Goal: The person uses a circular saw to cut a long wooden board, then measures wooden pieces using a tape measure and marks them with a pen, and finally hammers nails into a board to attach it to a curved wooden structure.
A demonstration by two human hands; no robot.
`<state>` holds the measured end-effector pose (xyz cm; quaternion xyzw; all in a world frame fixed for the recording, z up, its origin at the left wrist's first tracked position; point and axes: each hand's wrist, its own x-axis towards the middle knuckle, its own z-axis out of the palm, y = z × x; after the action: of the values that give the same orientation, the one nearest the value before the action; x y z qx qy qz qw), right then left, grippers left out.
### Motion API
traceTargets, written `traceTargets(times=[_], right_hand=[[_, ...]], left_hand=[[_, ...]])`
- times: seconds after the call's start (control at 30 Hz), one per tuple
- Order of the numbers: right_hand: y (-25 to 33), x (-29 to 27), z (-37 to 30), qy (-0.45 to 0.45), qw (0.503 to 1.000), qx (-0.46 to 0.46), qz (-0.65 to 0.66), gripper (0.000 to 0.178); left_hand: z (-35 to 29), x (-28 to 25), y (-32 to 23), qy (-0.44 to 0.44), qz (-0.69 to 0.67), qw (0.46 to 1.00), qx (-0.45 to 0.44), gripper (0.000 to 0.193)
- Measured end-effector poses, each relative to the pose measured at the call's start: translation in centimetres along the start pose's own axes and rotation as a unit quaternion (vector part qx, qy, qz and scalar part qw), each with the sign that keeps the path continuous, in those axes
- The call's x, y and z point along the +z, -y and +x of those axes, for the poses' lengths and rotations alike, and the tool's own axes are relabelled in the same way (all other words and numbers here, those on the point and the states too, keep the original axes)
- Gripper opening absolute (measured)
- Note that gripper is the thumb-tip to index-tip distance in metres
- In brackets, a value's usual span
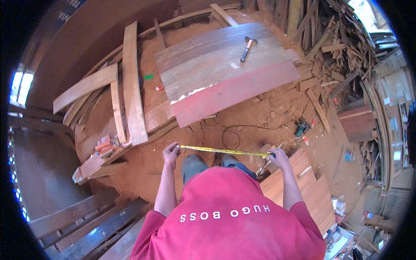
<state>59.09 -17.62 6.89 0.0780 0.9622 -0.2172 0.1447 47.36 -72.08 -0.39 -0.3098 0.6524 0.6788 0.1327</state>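
Note:
A yellow tape measure (223, 151) is stretched nearly level in front of my body, above my feet. My left hand (171, 155) pinches its free end between the fingers. At the other end my right hand (279, 158) is closed around the dark case, which mostly disappears inside the grip. Beyond the tape lies a wide wooden panel (212, 65) of joined boards, with a reddish board (238, 92) along its near edge. A hammer (248, 48) with a dark and orange handle rests on top of the panel, away from both hands.
Long planks (132, 82) lie at the left of the panel. A green power tool (302, 128) with a dark cable (255, 126) sits on the sawdust-covered floor. Scrap wood (338, 47) is heaped at the far right. Light boards (303, 186) lie beside my right arm, stacked beams (95, 225) at lower left.

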Motion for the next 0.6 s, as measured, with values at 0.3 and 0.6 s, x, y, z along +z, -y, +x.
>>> traceTargets(times=[0.3, 0.6], right_hand=[[-3.0, -5.9, 1.4, -0.127, 0.991, 0.035, -0.033, 0.027], [-8.2, -15.1, 8.5, -0.215, 0.971, -0.005, -0.105, 0.024]], left_hand=[[7.8, 5.0, -0.9, 0.005, 0.077, 0.996, 0.052, 0.026], [14.5, 3.4, 0.2, -0.095, 0.050, 0.993, 0.055, 0.030]])
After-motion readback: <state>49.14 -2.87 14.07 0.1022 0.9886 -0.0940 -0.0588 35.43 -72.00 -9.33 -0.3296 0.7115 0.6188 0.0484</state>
